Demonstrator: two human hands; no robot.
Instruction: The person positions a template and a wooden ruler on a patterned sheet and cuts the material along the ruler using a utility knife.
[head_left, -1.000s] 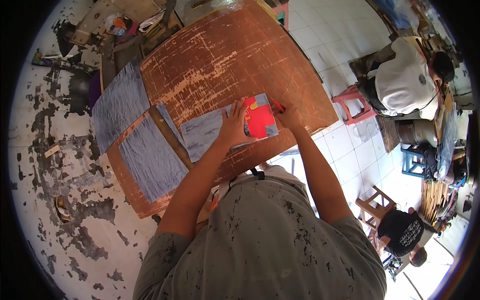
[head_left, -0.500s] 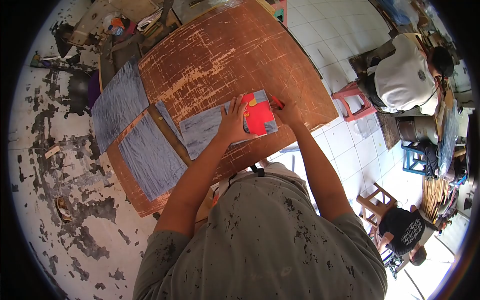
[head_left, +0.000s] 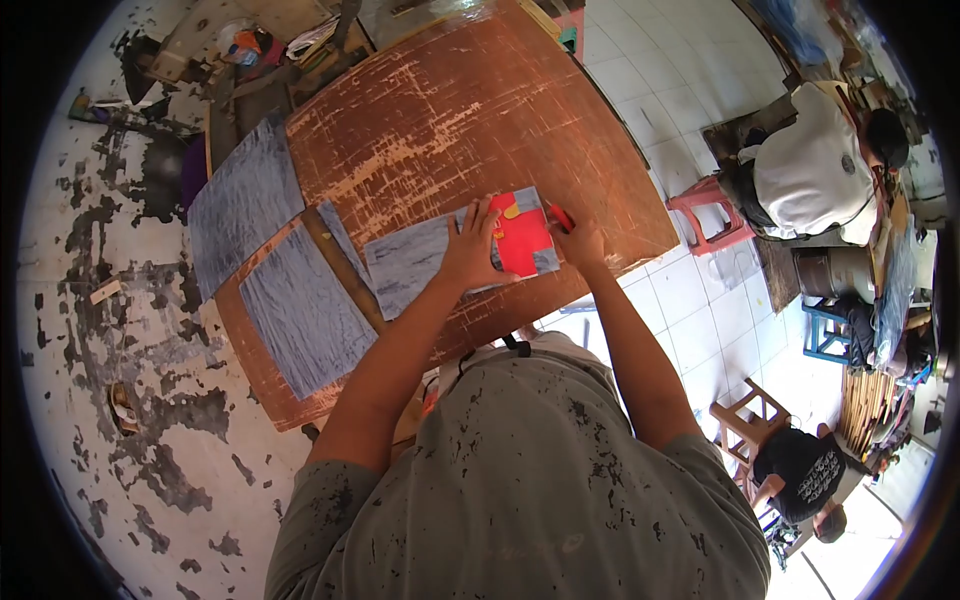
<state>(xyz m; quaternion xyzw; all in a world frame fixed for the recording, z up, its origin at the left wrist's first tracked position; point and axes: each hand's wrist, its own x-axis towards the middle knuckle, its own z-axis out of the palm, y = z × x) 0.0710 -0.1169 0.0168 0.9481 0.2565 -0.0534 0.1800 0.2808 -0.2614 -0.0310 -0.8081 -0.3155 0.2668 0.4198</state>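
Observation:
A grey wood-grain sheet [head_left: 405,262] lies on the worn brown board, with a red cut-out piece [head_left: 524,238] on top of its right end. My left hand [head_left: 470,252] rests flat over the sheet and the red piece's left side, fingers spread. At the sheet's right edge, my right hand [head_left: 583,243] is closed around a slim red tool [head_left: 562,216] that looks like a cutter. Its tip is too small to make out. To the left lie more grey sheets [head_left: 305,310] and a narrow brown strip [head_left: 340,265], apart from both hands.
The scratched brown board [head_left: 440,110] spans the work surface. Wooden odds and ends [head_left: 290,75] are piled behind it. A red stool [head_left: 708,215] stands off to the right, near a person in white [head_left: 815,165]. Another person in black [head_left: 800,470] sits farther back.
The whole view has shifted slightly. My right hand and the red tool have moved a little toward me beside the sheet's right edge. My left hand stays in place on the red piece.

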